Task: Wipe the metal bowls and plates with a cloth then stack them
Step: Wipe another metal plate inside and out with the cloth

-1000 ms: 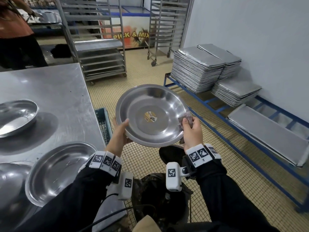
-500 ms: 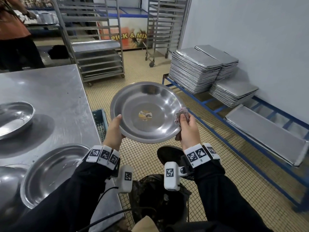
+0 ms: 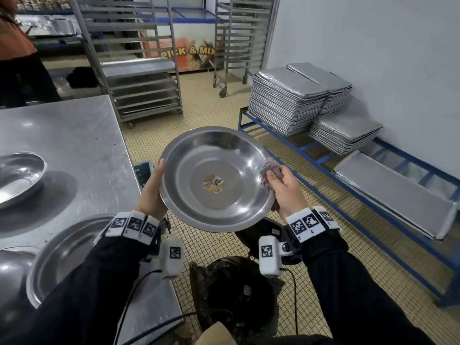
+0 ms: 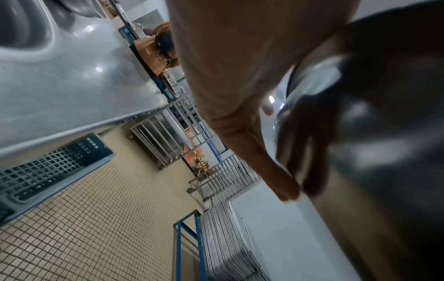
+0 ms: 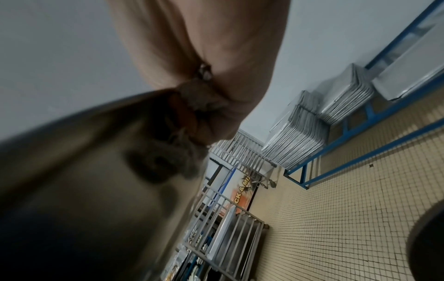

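Observation:
I hold a round metal plate (image 3: 216, 180) with a sticker in its middle, up in the air over the tiled floor. My left hand (image 3: 153, 190) grips its left rim, thumb on top and fingers beneath. In the left wrist view those fingers (image 4: 276, 171) lie along the plate's underside (image 4: 360, 133). My right hand (image 3: 283, 188) pinches a small pinkish cloth (image 3: 270, 170) onto the right rim. The right wrist view shows the cloth (image 5: 187, 155) bunched against the plate (image 5: 84, 171), blurred.
A steel table (image 3: 74, 135) at my left bears a metal bowl (image 3: 17, 180), a plate (image 3: 67, 255) and another at the corner (image 3: 12, 270). A bin with a black bag (image 3: 236, 295) stands below my hands. Stacked baking trays (image 3: 286, 100) sit on a blue rack (image 3: 323, 155) at right. Another person (image 3: 20, 58) stands far left.
My right hand has slid the cloth a little way up along the plate's right rim. The left thumb has crept higher on the left rim. The plate stays in the air.

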A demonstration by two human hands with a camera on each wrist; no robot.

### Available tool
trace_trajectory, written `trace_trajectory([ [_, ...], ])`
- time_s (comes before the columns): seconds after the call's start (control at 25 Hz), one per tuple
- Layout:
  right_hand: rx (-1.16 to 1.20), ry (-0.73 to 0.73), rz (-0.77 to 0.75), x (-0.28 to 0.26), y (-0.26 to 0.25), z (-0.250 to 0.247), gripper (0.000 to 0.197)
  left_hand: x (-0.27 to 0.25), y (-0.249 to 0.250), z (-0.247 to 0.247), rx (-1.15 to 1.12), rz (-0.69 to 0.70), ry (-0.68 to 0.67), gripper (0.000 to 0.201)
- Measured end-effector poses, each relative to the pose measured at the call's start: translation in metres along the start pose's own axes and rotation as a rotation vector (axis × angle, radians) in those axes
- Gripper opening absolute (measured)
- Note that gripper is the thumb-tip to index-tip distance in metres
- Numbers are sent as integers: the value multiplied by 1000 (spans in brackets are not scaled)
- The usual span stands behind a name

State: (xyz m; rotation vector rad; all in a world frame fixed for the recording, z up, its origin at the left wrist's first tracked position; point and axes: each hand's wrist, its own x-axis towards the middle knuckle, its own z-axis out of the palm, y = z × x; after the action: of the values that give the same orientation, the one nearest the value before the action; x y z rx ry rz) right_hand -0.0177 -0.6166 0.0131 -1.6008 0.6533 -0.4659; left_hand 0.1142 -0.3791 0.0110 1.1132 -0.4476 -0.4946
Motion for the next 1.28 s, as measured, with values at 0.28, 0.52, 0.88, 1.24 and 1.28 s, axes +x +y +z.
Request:
trace_trajectory([
  [0.28, 27, 165, 1, -21, 3, 17, 23, -10, -16, 24, 258, -50, 295, 30],
  [0.52, 172, 329, 72, -31, 14, 44, 27, -21, -33, 56, 422, -151, 183, 42],
  [0.88, 1, 9, 90, -10, -1, 3, 17, -5, -10, 4, -29, 10, 36, 49],
  [1.24, 56, 197, 125, -21, -17, 36, 24, 4, -5, 35, 175, 66, 306, 30],
  [1.28, 112, 232, 136, -21, -18, 43, 24, 6, -7, 42, 176, 77, 297, 32],
])
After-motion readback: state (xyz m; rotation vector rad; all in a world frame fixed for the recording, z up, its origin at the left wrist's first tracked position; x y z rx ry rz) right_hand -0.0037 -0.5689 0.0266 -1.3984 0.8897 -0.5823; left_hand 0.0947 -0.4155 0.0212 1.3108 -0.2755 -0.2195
